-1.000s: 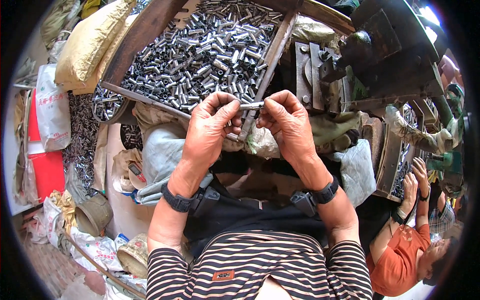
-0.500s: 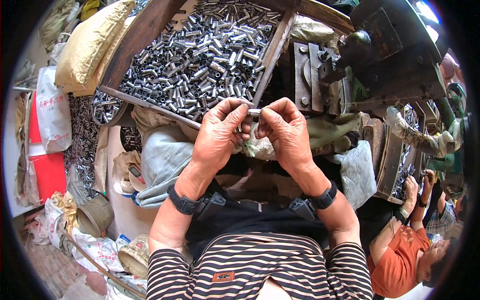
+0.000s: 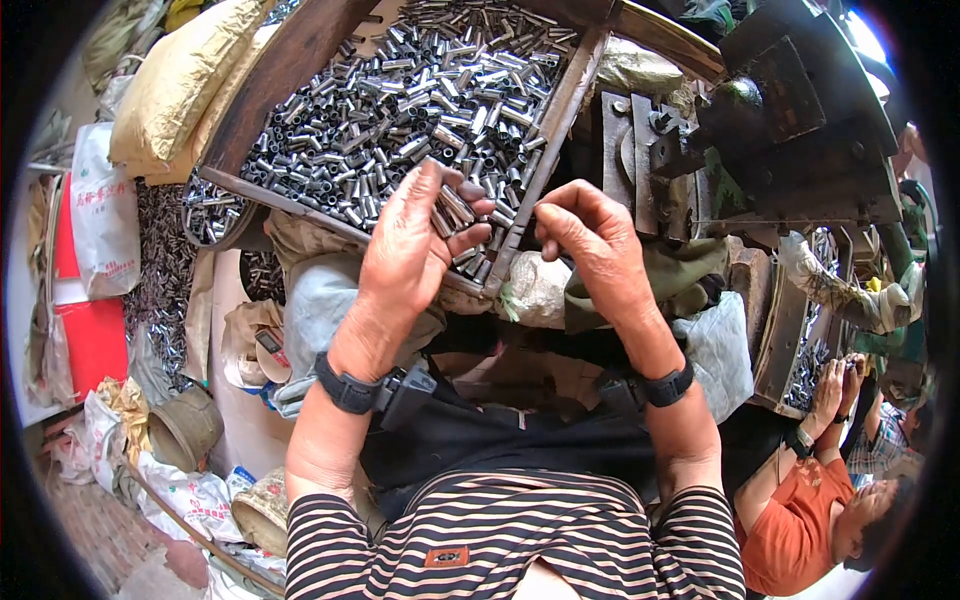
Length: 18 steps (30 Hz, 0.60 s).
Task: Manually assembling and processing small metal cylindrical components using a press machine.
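Note:
Several short, shiny metal tubes (image 3: 455, 207) lie in my left hand (image 3: 408, 235), whose fingers curl round them over the near right corner of a wooden tray (image 3: 290, 208). The tray holds a big heap of the same kind of metal tubes (image 3: 385, 130). My right hand (image 3: 597, 243) is just right of the tray's side board, apart from the left. Its thumb and fingers are drawn together, and whatever may be between them is hidden. Both wrists wear black straps.
A dark metal machine (image 3: 790, 120) stands at the right, close beyond my right hand. Yellowish sacks (image 3: 190, 80) lie left of the tray. Grey cloth (image 3: 320, 300) hangs below the tray. At far right, a person in orange (image 3: 800, 520) works at another tray of metal parts.
My hands were together, holding one metal tube between their fingertips. Now they are apart: the left has moved left and turned, showing several tubes, and the right has shifted right.

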Tool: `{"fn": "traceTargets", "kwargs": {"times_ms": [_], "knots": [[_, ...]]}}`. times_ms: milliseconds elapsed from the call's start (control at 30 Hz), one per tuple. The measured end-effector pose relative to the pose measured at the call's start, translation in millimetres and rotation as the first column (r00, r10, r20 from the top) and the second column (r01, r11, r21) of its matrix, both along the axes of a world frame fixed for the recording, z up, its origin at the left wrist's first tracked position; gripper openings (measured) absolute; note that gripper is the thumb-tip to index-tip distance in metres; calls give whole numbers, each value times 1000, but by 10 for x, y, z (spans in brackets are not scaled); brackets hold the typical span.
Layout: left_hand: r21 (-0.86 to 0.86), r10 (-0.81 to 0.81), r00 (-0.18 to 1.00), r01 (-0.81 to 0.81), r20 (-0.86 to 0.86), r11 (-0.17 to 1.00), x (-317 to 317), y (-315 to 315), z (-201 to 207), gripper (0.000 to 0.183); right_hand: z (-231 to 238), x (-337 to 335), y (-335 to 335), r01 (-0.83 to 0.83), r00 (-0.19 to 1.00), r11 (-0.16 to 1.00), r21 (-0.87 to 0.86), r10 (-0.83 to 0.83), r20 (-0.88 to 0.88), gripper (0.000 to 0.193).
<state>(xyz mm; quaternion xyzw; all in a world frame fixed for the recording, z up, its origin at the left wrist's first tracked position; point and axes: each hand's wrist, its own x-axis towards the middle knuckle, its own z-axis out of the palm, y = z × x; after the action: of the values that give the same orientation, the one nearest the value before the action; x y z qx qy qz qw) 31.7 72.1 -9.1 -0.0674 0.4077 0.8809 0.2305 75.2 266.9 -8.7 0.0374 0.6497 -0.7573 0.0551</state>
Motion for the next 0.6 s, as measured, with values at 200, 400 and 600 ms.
{"fn": "traceTargets", "kwargs": {"times_ms": [200, 400, 600], "knots": [[-647, -332, 909, 96, -253, 756, -360, 33, 83, 17, 44, -58, 127, 71, 997, 995, 71, -71, -13, 11], [-800, -753, 494, -596, -433, 69, -544, 301, -134, 19, 45, -133, 234, 85, 996, 993, 83, -83, -27, 10], [-784, -779, 481, -621, -402, 21, -587, 365, -166, 17, 32, -199, 264, 80, 997, 991, 109, -78, -25, 11]]}}
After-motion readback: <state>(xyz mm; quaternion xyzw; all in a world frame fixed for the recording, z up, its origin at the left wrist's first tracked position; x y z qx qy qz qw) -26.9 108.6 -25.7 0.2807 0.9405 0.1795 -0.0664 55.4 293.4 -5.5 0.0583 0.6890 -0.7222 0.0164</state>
